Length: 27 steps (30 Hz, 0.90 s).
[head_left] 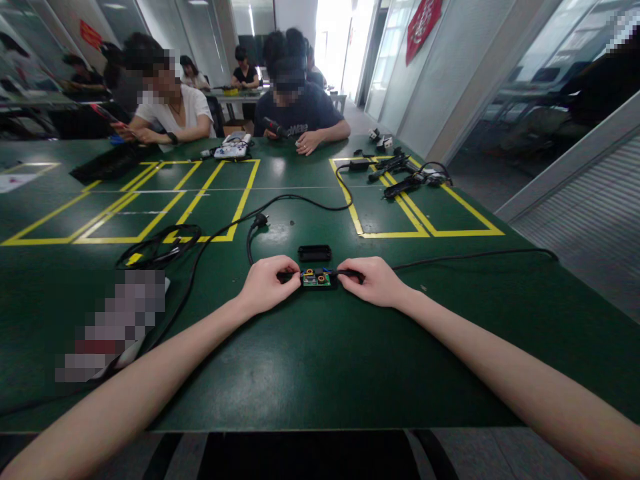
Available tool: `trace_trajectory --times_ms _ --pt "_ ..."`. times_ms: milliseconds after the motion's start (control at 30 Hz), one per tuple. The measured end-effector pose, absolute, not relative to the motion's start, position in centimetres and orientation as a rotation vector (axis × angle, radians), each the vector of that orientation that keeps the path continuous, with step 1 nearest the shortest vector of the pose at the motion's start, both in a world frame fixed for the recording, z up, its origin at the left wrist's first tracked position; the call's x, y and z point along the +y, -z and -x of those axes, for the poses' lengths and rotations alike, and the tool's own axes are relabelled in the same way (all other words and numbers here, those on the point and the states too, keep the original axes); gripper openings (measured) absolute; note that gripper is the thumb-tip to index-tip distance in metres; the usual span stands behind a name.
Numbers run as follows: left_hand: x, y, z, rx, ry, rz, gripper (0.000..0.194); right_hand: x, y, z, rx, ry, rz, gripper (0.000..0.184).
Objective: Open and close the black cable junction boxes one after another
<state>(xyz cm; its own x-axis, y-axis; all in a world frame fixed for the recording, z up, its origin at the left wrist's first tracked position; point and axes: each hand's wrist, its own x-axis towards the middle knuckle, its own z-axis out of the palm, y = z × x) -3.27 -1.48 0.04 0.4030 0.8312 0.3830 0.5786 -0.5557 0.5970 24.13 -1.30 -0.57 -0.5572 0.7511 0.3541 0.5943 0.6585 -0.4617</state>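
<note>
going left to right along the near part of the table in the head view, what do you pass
blurred patch → left hand → open circuit board → right hand → black cable trailing off to the right

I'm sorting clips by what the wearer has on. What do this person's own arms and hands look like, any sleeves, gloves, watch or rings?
Both forearms are bare right down to the bottom edge of the picture, with no sleeve in view. The left hand and the right hand wear no gloves. No watch, strap or bracelet shows at either wrist, and no ring can be made out on the fingers that are visible.
</note>
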Motion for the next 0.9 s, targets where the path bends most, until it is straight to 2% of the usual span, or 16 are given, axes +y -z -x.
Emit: trace_trajectory --times_ms 400,600,900 --pt "-1.4 -0.01 3.31 1.074 -0.92 -2.36 0.013 -1.09 0.77 -24.56 -2.366 -0.373 1.05 0.016" --pt "-1.28 0.22 3.52 1.025 -0.935 -2.463 0.012 -0.88 0.98 -24.51 -2.415 -0.307 1.013 0.034" --pt "-1.19 0.47 3.43 1.03 -0.929 -2.5 0.015 -0.8 0.93 -24.41 -2.443 -0.183 0.924 0.03"
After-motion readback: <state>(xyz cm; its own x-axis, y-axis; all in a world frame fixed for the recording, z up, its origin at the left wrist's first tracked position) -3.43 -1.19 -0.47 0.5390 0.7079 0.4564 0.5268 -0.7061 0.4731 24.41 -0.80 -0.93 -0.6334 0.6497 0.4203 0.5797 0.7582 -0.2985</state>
